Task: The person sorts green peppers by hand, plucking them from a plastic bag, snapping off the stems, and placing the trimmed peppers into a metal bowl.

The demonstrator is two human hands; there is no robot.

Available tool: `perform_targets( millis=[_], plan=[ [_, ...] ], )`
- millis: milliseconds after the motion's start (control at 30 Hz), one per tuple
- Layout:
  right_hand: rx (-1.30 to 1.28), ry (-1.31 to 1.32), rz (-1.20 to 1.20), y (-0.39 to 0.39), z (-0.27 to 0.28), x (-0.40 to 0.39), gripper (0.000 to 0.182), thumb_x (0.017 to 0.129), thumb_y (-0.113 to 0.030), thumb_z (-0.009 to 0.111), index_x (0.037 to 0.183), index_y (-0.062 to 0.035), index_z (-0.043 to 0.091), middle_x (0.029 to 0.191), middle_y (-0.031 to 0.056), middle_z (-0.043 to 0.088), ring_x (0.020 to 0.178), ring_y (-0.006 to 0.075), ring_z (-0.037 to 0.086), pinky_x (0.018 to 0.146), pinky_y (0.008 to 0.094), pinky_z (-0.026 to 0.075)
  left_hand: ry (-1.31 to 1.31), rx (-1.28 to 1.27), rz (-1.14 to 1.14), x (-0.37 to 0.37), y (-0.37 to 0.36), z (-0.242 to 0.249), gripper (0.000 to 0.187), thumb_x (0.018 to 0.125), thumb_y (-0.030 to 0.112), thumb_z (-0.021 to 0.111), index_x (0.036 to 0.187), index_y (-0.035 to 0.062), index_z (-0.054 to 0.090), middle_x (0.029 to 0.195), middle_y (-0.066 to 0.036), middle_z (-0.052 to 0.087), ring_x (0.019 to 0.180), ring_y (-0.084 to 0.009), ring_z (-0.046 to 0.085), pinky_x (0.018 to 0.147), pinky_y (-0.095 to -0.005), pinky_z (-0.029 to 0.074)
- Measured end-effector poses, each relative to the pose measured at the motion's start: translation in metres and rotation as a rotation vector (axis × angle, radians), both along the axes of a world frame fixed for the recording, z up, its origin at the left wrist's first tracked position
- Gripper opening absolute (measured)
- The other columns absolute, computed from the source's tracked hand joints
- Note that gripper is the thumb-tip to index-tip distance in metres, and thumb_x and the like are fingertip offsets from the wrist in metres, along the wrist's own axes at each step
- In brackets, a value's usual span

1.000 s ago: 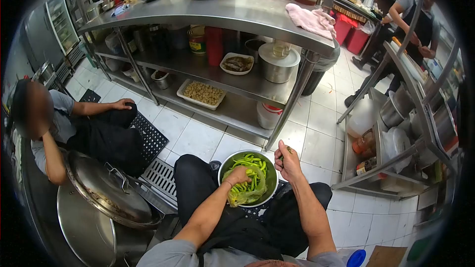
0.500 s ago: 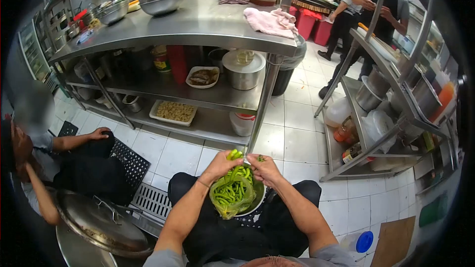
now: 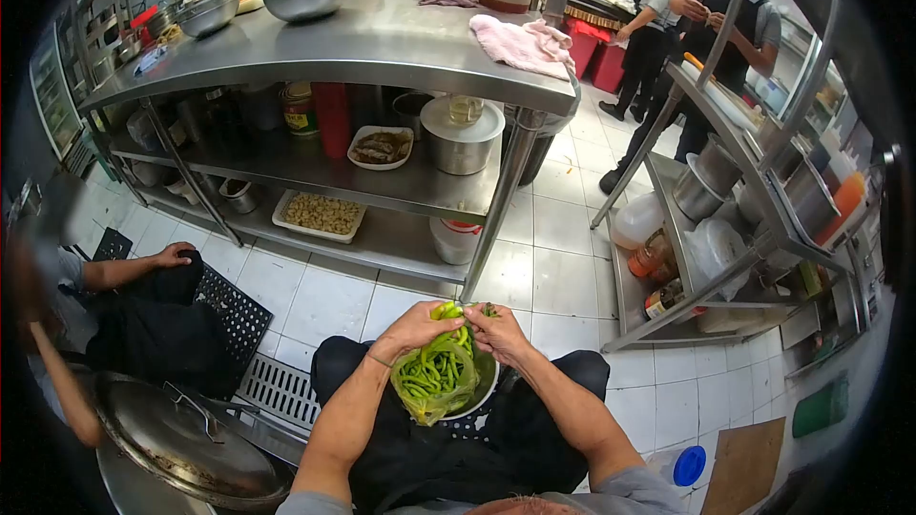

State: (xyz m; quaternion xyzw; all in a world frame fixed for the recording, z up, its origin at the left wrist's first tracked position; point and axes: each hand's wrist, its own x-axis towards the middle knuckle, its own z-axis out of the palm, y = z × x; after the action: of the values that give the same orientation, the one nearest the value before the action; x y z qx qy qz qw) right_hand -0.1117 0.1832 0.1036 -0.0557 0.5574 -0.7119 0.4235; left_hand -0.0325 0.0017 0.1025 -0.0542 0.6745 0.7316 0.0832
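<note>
A clear bag of green chili peppers [image 3: 436, 374] rests in a metal bowl [image 3: 489, 383] between my knees. My left hand [image 3: 417, 328], at the bowl's far left edge, is closed on green peppers that stick out above the fingers. Beside it, almost touching, my right hand [image 3: 498, 332] is pinched together, with small dark green bits at its fingertips. Whatever lies between the two sets of fingertips is too small to make out.
Ahead stands a steel table [image 3: 401, 38] with loaded lower shelves. A steel rack [image 3: 658, 334] is on the right. A seated person [image 3: 143, 272] and a large lidded pot [image 3: 181, 434] are at left. Other people stand at the back right.
The view has shifted slightly. My hands have come closer together over the bag, and the left one still holds peppers. The standing people at the back have moved a little.
</note>
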Motion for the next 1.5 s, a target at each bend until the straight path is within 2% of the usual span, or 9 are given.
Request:
perform_targets(
  millis=[100, 200, 400, 500, 700, 800, 900, 1100, 1500],
  plan=[
    [-0.021, 0.031, -0.022, -0.001, -0.002, -0.001, 0.021, 0.094, -0.024, 0.066, 0.083, -0.0091, 0.056, 0.063, -0.0037, 0.045, 0.042, 0.0040, 0.034, 0.037, 0.0214, 0.027, 0.000, -0.044, 0.009, -0.002, 0.001, -0.008, 0.028, 0.091, 0.026, 0.069, 0.102, 0.0001, 0.065, 0.090, -0.002, 0.067, 0.080, -0.0091, 0.059, 0.074, -0.0261, 0.049],
    [-0.021, 0.036, -0.059, -0.001, -0.003, -0.001, 0.022, 0.094, -0.024, 0.066, 0.082, -0.0093, 0.055, 0.063, -0.0038, 0.045, 0.042, 0.0040, 0.034, 0.037, 0.0215, 0.026, -0.002, -0.025, 0.045, -0.004, 0.008, -0.016, 0.027, 0.092, 0.029, 0.068, 0.095, 0.0025, 0.064, 0.078, 0.000, 0.063, 0.072, -0.0079, 0.056, 0.067, -0.0246, 0.047],
    [-0.047, 0.057, -0.171, -0.002, -0.007, 0.003, 0.023, 0.094, -0.024, 0.067, 0.082, -0.0090, 0.054, 0.062, -0.0035, 0.045, 0.041, 0.0036, 0.033, 0.035, 0.0221, 0.025, 0.051, 0.054, -0.026, -0.004, 0.013, -0.015, 0.028, 0.085, 0.026, 0.076, 0.095, 0.0023, 0.063, 0.077, 0.001, 0.062, 0.067, -0.0085, 0.056, 0.061, -0.0256, 0.047],
    [-0.080, 0.027, -0.191, -0.002, -0.008, 0.003, 0.024, 0.093, -0.024, 0.069, 0.084, -0.0071, 0.055, 0.061, -0.0025, 0.046, 0.040, 0.0038, 0.033, 0.035, 0.0226, 0.024, 0.118, -0.124, 0.104, -0.007, 0.011, -0.027, 0.029, 0.081, 0.023, 0.079, 0.092, 0.0016, 0.063, 0.076, -0.003, 0.065, 0.066, -0.0122, 0.059, 0.061, -0.0298, 0.048],
    [-0.020, -0.043, -0.151, -0.008, 0.003, 0.006, 0.026, 0.094, -0.026, 0.067, 0.079, -0.0111, 0.053, 0.062, -0.0045, 0.044, 0.041, 0.0037, 0.033, 0.035, 0.0225, 0.026, 0.385, -0.700, 0.244, -0.002, 0.008, -0.016, 0.027, 0.078, 0.020, 0.078, 0.086, 0.0005, 0.061, 0.078, -0.017, 0.067, 0.073, -0.0374, 0.065, 0.064, -0.0432, 0.049],
    [-0.004, -0.048, -0.150, -0.009, -0.007, 0.001, 0.025, 0.094, -0.026, 0.067, 0.080, -0.0107, 0.053, 0.064, -0.0035, 0.046, 0.041, 0.0040, 0.034, 0.035, 0.0230, 0.026, 0.416, -0.806, 0.263, -0.002, 0.010, -0.011, 0.021, 0.077, 0.015, 0.073, 0.082, 0.0014, 0.059, 0.080, -0.016, 0.066, 0.079, -0.0414, 0.062, 0.067, -0.0480, 0.047],
    [-0.008, -0.070, -0.132, -0.011, -0.011, -0.001, 0.025, 0.093, -0.026, 0.068, 0.082, -0.0097, 0.053, 0.066, -0.0021, 0.047, 0.041, 0.0044, 0.035, 0.034, 0.0235, 0.026, 0.614, -1.045, 0.318, -0.003, 0.008, -0.013, 0.013, 0.074, 0.011, 0.067, 0.079, 0.0039, 0.057, 0.078, -0.013, 0.063, 0.079, -0.0369, 0.060, 0.070, -0.0477, 0.043],
    [0.077, -0.030, -0.161, -0.022, -0.022, 0.003, 0.026, 0.092, -0.028, 0.069, 0.085, -0.0079, 0.054, 0.068, 0.0000, 0.049, 0.041, 0.0054, 0.036, 0.034, 0.0242, 0.028, 0.585, -1.232, 0.334, -0.002, 0.012, -0.015, 0.007, 0.072, 0.004, 0.060, 0.077, 0.0079, 0.056, 0.077, -0.009, 0.060, 0.078, -0.0305, 0.055, 0.073, -0.0425, 0.039],
    [0.005, -0.147, -0.115, -0.015, -0.015, -0.007, 0.024, 0.093, -0.024, 0.067, 0.081, -0.0109, 0.052, 0.063, -0.0026, 0.044, 0.042, 0.0054, 0.033, 0.036, 0.0242, 0.026, 0.698, -1.206, 0.371, -0.006, 0.018, -0.010, 0.016, 0.065, 0.001, 0.063, 0.078, 0.0069, 0.055, 0.077, -0.009, 0.055, 0.082, -0.0306, 0.053, 0.076, -0.0430, 0.039]
  ],
)
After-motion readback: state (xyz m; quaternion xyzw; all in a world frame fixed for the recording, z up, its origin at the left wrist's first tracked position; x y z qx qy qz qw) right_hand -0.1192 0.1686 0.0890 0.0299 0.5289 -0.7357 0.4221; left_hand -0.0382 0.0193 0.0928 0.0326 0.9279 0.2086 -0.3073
